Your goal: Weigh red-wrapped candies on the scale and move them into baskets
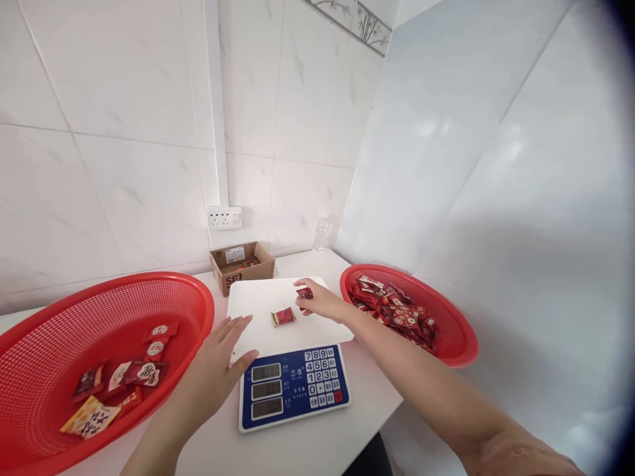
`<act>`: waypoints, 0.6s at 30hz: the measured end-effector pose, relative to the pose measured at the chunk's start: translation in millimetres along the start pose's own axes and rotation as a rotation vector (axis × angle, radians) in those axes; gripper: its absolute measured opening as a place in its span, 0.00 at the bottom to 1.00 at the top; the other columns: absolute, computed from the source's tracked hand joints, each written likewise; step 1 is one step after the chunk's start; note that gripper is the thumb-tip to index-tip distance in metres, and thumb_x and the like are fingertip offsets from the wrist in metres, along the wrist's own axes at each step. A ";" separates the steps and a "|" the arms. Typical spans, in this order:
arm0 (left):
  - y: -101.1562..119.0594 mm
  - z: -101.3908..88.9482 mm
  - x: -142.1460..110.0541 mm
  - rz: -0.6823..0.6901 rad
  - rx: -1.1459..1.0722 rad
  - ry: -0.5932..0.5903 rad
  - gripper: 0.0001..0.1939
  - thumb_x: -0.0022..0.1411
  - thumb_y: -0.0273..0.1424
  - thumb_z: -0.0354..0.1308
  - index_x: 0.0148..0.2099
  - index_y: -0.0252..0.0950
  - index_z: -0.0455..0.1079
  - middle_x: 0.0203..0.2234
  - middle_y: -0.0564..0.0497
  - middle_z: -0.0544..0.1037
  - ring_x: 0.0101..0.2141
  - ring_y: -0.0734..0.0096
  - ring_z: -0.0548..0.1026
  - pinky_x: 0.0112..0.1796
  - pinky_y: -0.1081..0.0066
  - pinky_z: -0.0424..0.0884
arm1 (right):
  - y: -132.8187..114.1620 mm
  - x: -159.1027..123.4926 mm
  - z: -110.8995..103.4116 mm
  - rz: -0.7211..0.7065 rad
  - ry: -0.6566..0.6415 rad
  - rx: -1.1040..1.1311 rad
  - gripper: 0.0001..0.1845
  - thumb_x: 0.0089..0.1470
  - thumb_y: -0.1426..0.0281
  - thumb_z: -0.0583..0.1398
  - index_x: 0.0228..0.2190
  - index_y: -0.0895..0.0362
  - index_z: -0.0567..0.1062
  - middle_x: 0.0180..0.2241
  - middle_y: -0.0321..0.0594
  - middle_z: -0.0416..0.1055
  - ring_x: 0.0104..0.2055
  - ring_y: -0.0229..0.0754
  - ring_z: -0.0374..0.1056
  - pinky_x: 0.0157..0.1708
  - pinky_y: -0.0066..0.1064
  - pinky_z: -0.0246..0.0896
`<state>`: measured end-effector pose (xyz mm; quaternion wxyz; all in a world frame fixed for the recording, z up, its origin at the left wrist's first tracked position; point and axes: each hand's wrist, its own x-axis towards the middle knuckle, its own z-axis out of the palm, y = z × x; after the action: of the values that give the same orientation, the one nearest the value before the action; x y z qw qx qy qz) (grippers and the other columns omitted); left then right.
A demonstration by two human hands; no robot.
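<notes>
Right hand [320,301]: fingers closed on a red candy packet [304,293] over the white board [262,311]. Left hand [211,377]: fingers spread open at board edge, just above the blue digital scale [292,390].

Straight ahead of me sits 1 open cardboard box [241,266] on the white counter [302,263], a white shipping label stuck inside its far flap, with something reddish in the bottom, too small for me to make out. Just above the box, a white wall socket panel [224,217] is fixed to the marbled white wall tiles [114,198], and a white cable trunking [217,99] runs straight up from it. To the right of the box, a clear plastic bottle [322,236] stands back in the corner, right beside the tiles. High up and further right of the box runs a bamboo-pattern border tile [347,26], a strip of grey-green stalks and leaves, and beyond that corner the second tiled wall [496,165] catches the light — a pale glare across it.
</notes>
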<state>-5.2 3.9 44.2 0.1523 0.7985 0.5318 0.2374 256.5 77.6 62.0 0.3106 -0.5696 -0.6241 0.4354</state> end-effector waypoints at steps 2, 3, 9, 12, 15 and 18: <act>0.1 -1.6 -0.9 -0.009 -0.007 -0.020 0.27 0.63 0.43 0.45 0.62 0.43 0.56 0.60 0.48 0.62 0.62 0.56 0.55 0.56 0.52 0.60 | 1.9 2.2 3.1 -0.006 -0.005 -0.029 0.30 0.47 0.78 0.60 0.51 0.51 0.61 0.36 0.34 0.67 0.32 0.32 0.68 0.33 0.27 0.70; 0.2 -2.4 -1.4 -0.014 -0.010 -0.025 0.27 0.63 0.44 0.45 0.62 0.43 0.56 0.60 0.48 0.62 0.62 0.56 0.55 0.56 0.52 0.60 | 3.3 2.3 4.1 -0.009 -0.008 -0.046 0.33 0.47 0.79 0.59 0.53 0.50 0.58 0.36 0.34 0.67 0.31 0.32 0.69 0.31 0.27 0.70; 1.9 -5.4 -2.6 -0.033 -0.012 -0.024 0.27 0.63 0.45 0.45 0.62 0.45 0.56 0.60 0.48 0.62 0.61 0.55 0.56 0.54 0.53 0.63 | 10.9 0.0 9.1 -0.038 -0.032 -0.156 0.26 0.46 0.76 0.61 0.48 0.52 0.64 0.31 0.33 0.67 0.24 0.33 0.66 0.19 0.23 0.63; 1.5 -5.3 -2.4 -0.021 -0.011 -0.013 0.26 0.63 0.44 0.45 0.62 0.45 0.57 0.60 0.47 0.63 0.61 0.54 0.56 0.54 0.52 0.63 | 10.7 -1.0 10.3 -0.060 -0.039 -0.193 0.15 0.46 0.75 0.61 0.39 0.54 0.69 0.27 0.32 0.68 0.26 0.33 0.65 0.19 0.21 0.60; 0.8 -5.4 -2.4 -0.018 -0.015 -0.016 0.27 0.63 0.45 0.45 0.62 0.45 0.56 0.60 0.47 0.62 0.62 0.54 0.55 0.54 0.52 0.62 | 8.8 -3.2 10.6 -0.070 -0.041 -0.215 0.09 0.49 0.71 0.61 0.35 0.55 0.69 0.27 0.33 0.69 0.28 0.34 0.65 0.19 0.21 0.59; 1.5 -6.1 -2.3 -0.033 -0.018 -0.036 0.27 0.63 0.45 0.44 0.62 0.45 0.56 0.61 0.48 0.61 0.62 0.55 0.53 0.55 0.52 0.61 | 7.8 -5.5 11.2 -0.074 -0.048 -0.228 0.08 0.53 0.67 0.58 0.37 0.55 0.70 0.32 0.37 0.72 0.31 0.36 0.68 0.19 0.21 0.60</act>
<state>-8.0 1.1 49.5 0.1729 0.7925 0.5399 0.2249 250.9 69.9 50.8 0.2444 -0.5672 -0.6975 0.3635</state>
